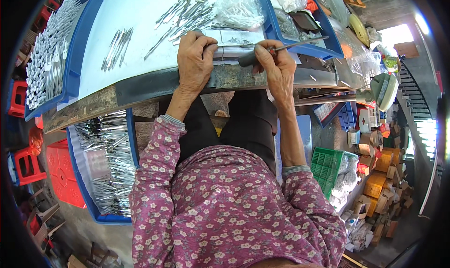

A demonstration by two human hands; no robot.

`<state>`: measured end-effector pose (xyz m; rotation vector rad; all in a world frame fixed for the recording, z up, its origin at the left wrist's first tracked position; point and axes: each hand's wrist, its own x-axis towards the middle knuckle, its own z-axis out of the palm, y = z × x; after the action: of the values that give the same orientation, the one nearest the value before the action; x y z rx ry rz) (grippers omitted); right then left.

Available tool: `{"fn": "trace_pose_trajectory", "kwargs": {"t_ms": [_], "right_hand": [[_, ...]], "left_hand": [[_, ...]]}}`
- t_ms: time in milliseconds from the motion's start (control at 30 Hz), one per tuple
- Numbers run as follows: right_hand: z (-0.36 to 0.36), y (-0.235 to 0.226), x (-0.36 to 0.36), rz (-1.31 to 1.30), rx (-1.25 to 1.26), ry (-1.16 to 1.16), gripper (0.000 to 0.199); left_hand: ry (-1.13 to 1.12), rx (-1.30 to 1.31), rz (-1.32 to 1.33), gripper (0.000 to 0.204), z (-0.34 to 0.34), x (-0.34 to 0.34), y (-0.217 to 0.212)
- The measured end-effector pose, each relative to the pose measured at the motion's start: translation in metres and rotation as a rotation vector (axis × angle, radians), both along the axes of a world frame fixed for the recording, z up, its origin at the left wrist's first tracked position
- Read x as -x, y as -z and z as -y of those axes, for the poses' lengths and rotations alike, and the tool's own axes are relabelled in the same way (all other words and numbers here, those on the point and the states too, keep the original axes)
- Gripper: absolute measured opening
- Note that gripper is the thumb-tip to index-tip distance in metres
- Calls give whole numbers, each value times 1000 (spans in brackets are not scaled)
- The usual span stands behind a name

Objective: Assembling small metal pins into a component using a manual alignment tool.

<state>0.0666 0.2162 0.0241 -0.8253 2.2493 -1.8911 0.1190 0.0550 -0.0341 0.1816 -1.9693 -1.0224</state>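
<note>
My left hand [193, 59] is closed at the table's front edge, its thumb and fingers pinched on a thin metal piece whose kind I cannot make out. To the right, my right hand [277, 66] is wrapped round a screwdriver [307, 41]. Its dark handle sticks out on the left of the fingers, and the metal shaft points up to the right. Between the hands lies a small pale metal block [240, 37] at the table edge. Beyond my left hand spreads a loose pile of slim metal pieces [190, 16], with a smaller bunch [117, 48] further left.
A blue tray [77, 57] of upright metal pieces stands at the left; another blue tray [311, 45] with bags is at the right. A clear plastic bag [240, 8] lies at the back. Below are a filled blue bin [132, 141], a red stool [63, 172] and a green crate [326, 167].
</note>
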Motion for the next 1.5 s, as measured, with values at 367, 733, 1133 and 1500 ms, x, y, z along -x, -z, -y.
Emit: {"fn": "trace_pose_trajectory", "kwargs": {"t_ms": [367,733,1133,1500], "right_hand": [[48,9,27,-403,-207,-134,25],[19,-14,29,-329,38,132,21],[-3,-2,14,-199,-97,146,16],[0,18,14,-140,-63,105,19]], "left_hand": [[15,5,14,6,-2,-1,1],[-10,41,14,6,3,-1,-2],[-136,56,-39,2,7,-5,0],[-677,89,120,7,122,-69,9]]}}
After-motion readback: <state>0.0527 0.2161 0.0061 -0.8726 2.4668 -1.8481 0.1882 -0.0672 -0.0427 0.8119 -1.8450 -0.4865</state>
